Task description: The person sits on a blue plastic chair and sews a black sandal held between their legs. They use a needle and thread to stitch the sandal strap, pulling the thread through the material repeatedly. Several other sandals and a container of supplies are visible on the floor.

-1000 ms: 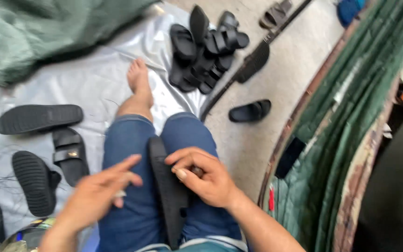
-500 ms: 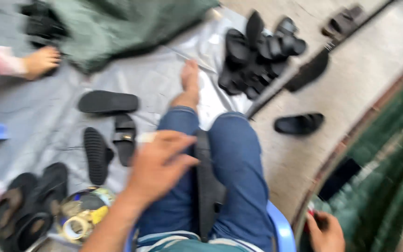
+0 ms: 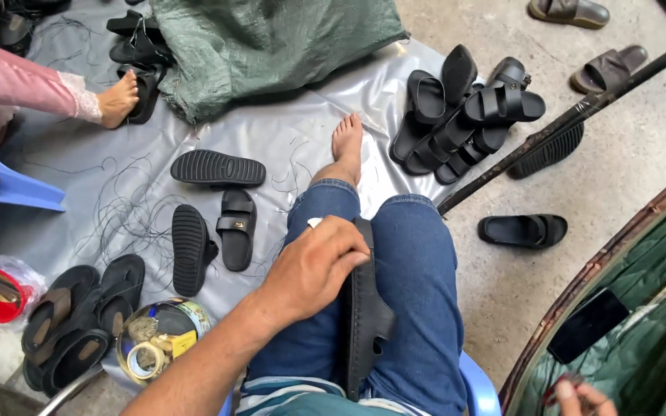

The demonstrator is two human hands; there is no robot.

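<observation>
The left hand (image 3: 314, 266) lies on a black sandal (image 3: 364, 308) that stands on its edge between the knees, in the lap. Its fingers (image 3: 344, 246) curl over the top of the sandal and press on it. The right hand (image 3: 580, 397) is far off at the bottom corner, near a dark phone (image 3: 587, 327); I cannot tell if its fingers are open or closed. It looks like the sandal is being held steady for sewing. A tin (image 3: 159, 347) sits by the chair. Next, the right hand likely needs to come back to the sandal.
</observation>
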